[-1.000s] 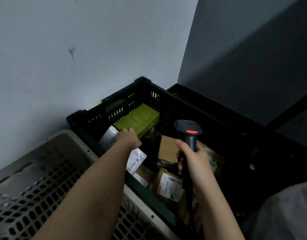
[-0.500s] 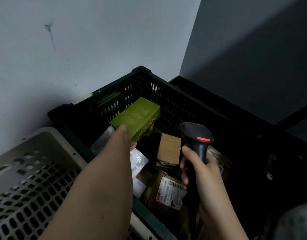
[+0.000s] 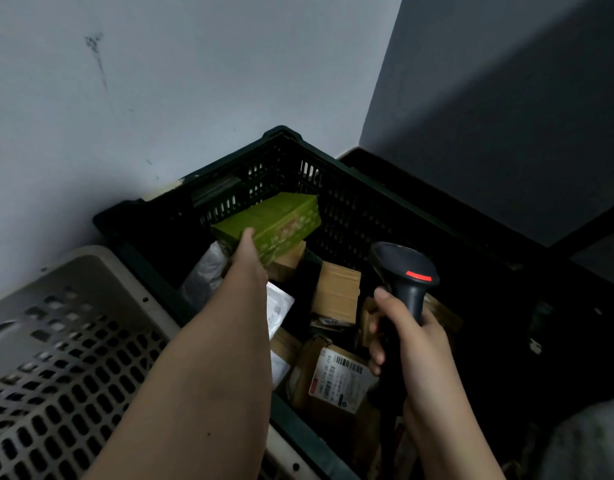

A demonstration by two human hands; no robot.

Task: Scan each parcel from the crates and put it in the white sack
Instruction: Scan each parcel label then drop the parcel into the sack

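Note:
A dark green crate (image 3: 347,188) in the corner holds several parcels. My left hand (image 3: 245,254) grips the near end of a green box (image 3: 281,220) and holds it tilted above the other parcels. My right hand (image 3: 407,344) grips the handle of a black barcode scanner (image 3: 404,271) with a red light, over the crate's right side. Below lie a brown carton (image 3: 336,292), a labelled carton (image 3: 336,379) and white mailers (image 3: 278,306). The white sack (image 3: 589,441) shows as a pale shape at the bottom right corner.
A grey perforated crate (image 3: 56,341) sits upside down or empty at the left, touching the green crate. Walls close in behind and to the right. A dark low surface (image 3: 506,271) lies to the right of the crate.
My left hand has taken hold of the green box and lifted it up off the pile. The scanner hand has stayed over the right side of the crate.

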